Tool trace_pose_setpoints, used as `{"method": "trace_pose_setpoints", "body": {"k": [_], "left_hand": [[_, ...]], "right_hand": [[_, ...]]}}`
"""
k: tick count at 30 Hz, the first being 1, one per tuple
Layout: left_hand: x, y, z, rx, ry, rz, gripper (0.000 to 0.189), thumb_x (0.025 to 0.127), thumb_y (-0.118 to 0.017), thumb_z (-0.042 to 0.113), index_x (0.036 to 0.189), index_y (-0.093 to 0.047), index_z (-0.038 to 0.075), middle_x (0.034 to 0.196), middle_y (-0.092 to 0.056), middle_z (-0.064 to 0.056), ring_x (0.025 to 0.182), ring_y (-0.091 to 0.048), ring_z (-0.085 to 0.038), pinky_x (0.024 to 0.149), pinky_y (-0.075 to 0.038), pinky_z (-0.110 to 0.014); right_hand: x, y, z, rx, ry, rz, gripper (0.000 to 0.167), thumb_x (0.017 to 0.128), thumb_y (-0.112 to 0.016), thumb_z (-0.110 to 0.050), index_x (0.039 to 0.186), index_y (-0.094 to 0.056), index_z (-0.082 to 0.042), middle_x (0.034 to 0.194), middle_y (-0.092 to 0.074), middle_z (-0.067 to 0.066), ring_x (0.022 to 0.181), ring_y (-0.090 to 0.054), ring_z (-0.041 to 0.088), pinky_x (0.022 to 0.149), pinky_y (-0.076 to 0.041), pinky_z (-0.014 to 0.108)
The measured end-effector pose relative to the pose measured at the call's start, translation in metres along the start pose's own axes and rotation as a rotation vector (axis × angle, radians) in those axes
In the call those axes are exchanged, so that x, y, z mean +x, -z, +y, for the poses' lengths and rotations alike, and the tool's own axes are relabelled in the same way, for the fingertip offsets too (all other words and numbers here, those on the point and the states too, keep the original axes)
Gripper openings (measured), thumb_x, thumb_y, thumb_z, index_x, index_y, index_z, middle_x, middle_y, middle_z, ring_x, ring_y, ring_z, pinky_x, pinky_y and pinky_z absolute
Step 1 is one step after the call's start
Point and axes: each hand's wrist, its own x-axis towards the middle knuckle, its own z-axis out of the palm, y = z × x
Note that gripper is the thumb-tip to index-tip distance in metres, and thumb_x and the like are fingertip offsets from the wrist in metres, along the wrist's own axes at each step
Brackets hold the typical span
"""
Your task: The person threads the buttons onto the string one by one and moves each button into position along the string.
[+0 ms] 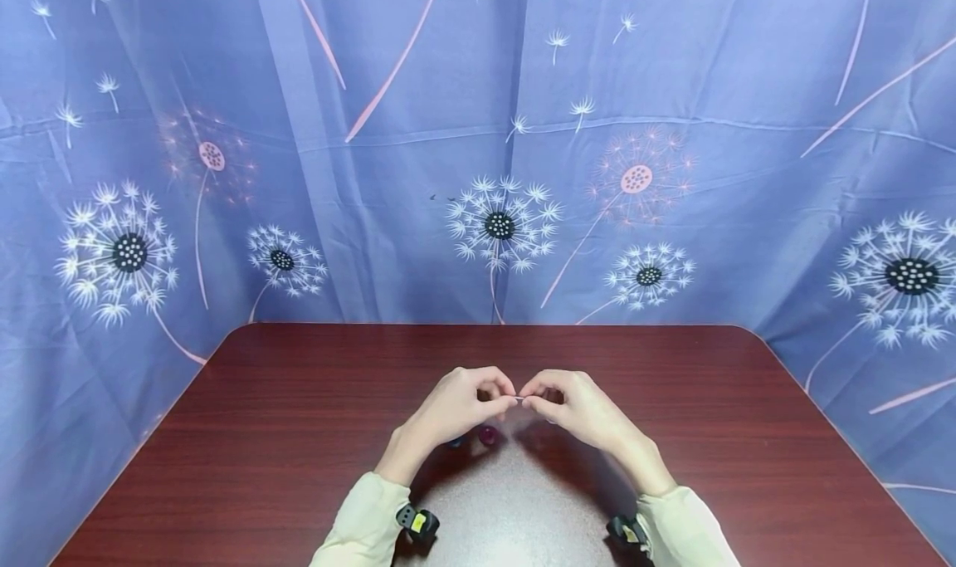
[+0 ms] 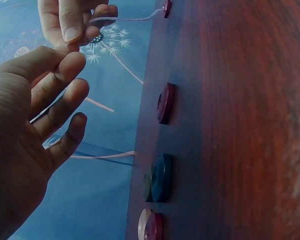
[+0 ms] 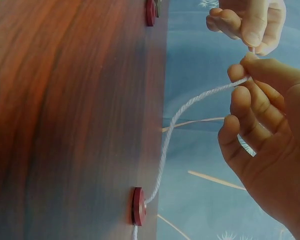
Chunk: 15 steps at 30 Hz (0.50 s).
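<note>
Both hands meet above the table, fingertips almost touching. A short bit of white cord [image 3: 174,117] spans the small gap between them. My left hand [image 1: 448,405] pinches the cord's end between thumb and index finger. Just beside it, my right hand [image 1: 582,405] pinches the same cord; its other fingers are loosely bent. From the right hand the cord curves down to a red button-like disc [image 3: 138,206] on the table and comes out on its far side. Whether it passes through the disc's hole is hard to see.
On the wooden table [image 1: 299,434], below the left hand, lie a dark red disc [image 2: 165,103], a blue disc [image 2: 161,177] against a dark greenish one [image 2: 148,184], and another red disc [image 2: 154,227] beside a cream one [image 2: 144,222]. A blue dandelion-print curtain [image 1: 388,218] surrounds the table.
</note>
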Motion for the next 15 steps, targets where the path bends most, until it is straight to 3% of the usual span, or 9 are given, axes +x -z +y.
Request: {"method": "trace_pose_setpoints", "body": {"k": [11,15], "left_hand": [[-0.0003,0.0011,-0.0009,0.056,0.014,-0.006,0.006,0.091,-0.071,0.033,0.093,-0.067,0.028,0.072,-0.066,0.019,0.068,-0.065,-0.002,0.069,-0.045,-0.022],[0.0002,0.0022,-0.0055,0.065,0.013,-0.016,0.013,0.089,-0.073,0.032,0.098,-0.069,0.023,0.078,-0.066,0.018,0.071,-0.061,0.002,0.068,-0.048,-0.021]], "right_hand": [[0.0001,0.0008,0.0022,-0.042,0.022,0.039,0.007,0.093,-0.069,-0.018,0.098,-0.074,-0.017,0.08,-0.07,-0.001,0.062,-0.058,0.006,0.06,-0.05,0.022],[-0.0002,0.0023,0.0006,-0.037,-0.004,0.04,0.009,0.094,-0.069,-0.018,0.099,-0.073,-0.013,0.078,-0.068,-0.002,0.059,-0.059,0.006,0.058,-0.05,0.022]]}}
